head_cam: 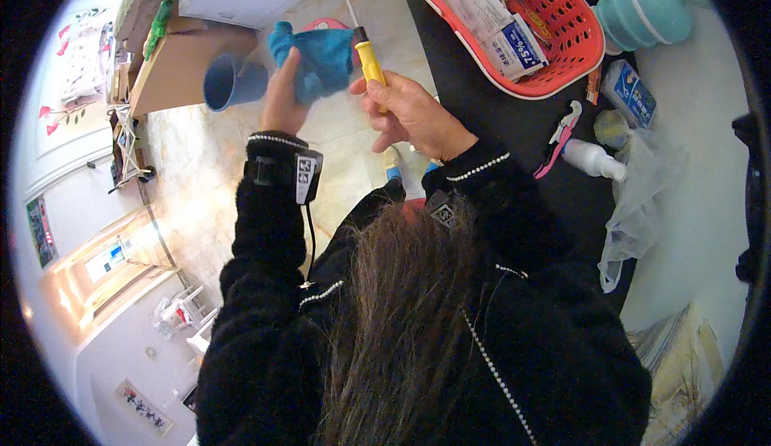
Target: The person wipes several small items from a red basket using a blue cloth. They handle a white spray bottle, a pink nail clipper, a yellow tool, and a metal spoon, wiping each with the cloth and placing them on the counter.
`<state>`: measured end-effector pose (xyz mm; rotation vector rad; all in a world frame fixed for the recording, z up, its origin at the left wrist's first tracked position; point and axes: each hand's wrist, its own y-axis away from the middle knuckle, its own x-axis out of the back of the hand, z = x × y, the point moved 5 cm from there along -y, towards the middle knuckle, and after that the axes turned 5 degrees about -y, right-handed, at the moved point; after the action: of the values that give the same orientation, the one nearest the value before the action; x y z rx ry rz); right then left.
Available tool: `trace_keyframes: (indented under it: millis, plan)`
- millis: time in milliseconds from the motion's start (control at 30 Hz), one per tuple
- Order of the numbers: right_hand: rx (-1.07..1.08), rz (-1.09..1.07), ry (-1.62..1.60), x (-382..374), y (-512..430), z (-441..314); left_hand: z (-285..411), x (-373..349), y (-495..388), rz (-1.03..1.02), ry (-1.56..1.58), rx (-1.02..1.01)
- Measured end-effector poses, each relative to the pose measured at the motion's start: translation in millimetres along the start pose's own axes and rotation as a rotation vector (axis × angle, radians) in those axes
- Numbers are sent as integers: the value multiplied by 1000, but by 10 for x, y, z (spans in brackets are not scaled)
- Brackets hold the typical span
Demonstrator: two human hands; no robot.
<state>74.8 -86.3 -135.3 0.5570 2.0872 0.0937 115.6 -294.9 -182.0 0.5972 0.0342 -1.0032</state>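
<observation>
My left hand [284, 99] grips a crumpled blue cloth [328, 60] between thumb and fingers. The cloth covers most of those fingers. A screwdriver [371, 63] with a yellow handle and black collar is in my right hand [415, 111]. Its metal shaft points up and away from me, just right of the cloth, with a small gap between the two. Partly behind the cloth shows a pink-red plastic object [326, 23], too covered to name exactly.
On the black tabletop [494, 120] at right stand a red perforated basket [512, 78] of packets, a pink-handled waiter's corkscrew [560, 138], a white bottle [593, 158], a plastic bag [632, 199] and a teal container [647, 12]. A blue bin [220, 81] and cardboard box [187, 60] stand left.
</observation>
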Motion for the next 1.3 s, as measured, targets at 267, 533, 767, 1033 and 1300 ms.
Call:
trace_keyframes:
  millis: [267,533,767,1033,1300]
  plan:
    - [-103,233,178,144,-18,144,103,-469,563,-119,-267,64]
    - [-38,360,264,-8,55,230,-161,-1020,702,-104,-222,-196]
    - [-119,96,-8,-265,259,-6,119,-1172,658,-250,70,-268]
    - [61,176,398,-657,480,-381,588,-1382,804,-482,79,-163]
    - [481,517,1170,-559,624,-550,645,-1670,1118,-483,-160,-394]
